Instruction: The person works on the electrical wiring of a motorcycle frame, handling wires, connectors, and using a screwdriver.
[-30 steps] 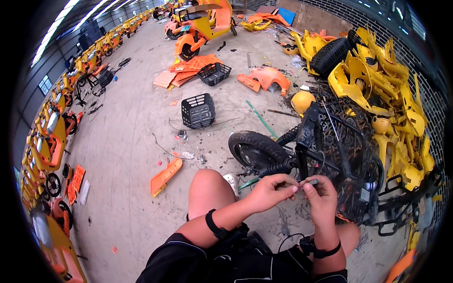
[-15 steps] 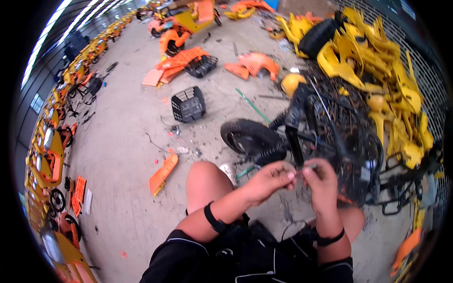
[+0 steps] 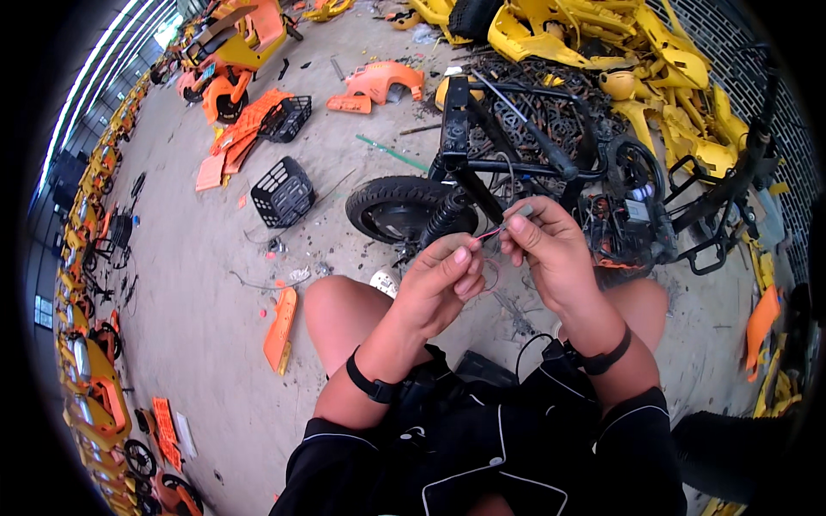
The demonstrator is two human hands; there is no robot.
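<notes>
Thin pink and dark wires (image 3: 490,234) run between my two hands in front of my knees. My left hand (image 3: 443,279) is closed, thumb and forefinger pinching one end. My right hand (image 3: 548,251) pinches the other side, where a small grey piece (image 3: 527,210) sticks out between the fingers; its kind is unclear. A loop of thin reddish wire (image 3: 494,277) hangs below the fingers. Just beyond my hands lies a stripped black scooter frame (image 3: 482,196), with its black-tyred wheel (image 3: 391,209) to the left and a shock absorber (image 3: 447,215) beside it.
Yellow body panels (image 3: 551,34) are heaped at the far right, behind a pile of dark metal parts (image 3: 525,120). A black basket (image 3: 283,193), orange panels (image 3: 249,129) and an orange strip (image 3: 280,329) lie on the floor. Scooters (image 3: 95,387) line the left wall.
My hands have drawn slightly apart, and the wires now show stretched between them. The view has swung, so the surroundings sit farther left and higher.
</notes>
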